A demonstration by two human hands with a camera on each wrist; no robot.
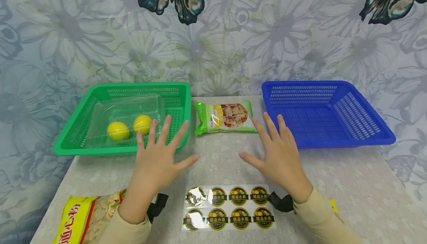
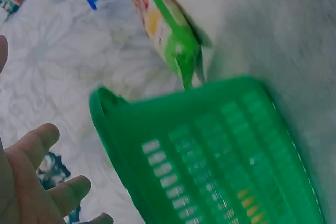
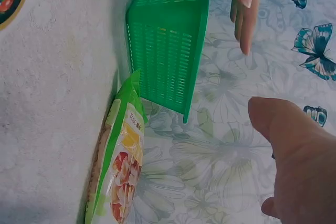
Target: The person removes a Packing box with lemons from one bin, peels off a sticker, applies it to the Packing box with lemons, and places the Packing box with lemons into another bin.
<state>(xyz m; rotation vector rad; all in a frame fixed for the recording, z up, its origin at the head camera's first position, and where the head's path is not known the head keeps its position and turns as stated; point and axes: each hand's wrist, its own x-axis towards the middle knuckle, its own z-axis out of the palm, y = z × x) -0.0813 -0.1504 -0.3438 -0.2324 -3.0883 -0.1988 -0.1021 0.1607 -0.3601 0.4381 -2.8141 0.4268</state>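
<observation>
Both hands are spread with nothing in them. My left hand (image 1: 156, 162) hovers by the near right corner of a green basket (image 1: 123, 150), its fingertips overlapping the rim in the head view. Inside that basket sit a clear plastic box (image 1: 100, 120) and two yellow balls (image 1: 118, 131), which look like lemons or tennis-sized balls. My right hand (image 1: 280, 155) is held near the left front corner of a blue basket (image 1: 333, 125). Between the baskets lies a green-edged food packet (image 1: 225, 117), just beyond the right fingertips. The left wrist view shows the green basket's slotted side (image 2: 199, 150) close up.
A sheet of round fruit stickers (image 1: 228, 220) lies at the front middle. At the front left is a yellow bag of pasta (image 1: 76, 218), partly behind the left forearm. Something yellow (image 1: 333, 205) peeks out beside the right sleeve. A patterned wall (image 1: 217, 51) stands behind the table.
</observation>
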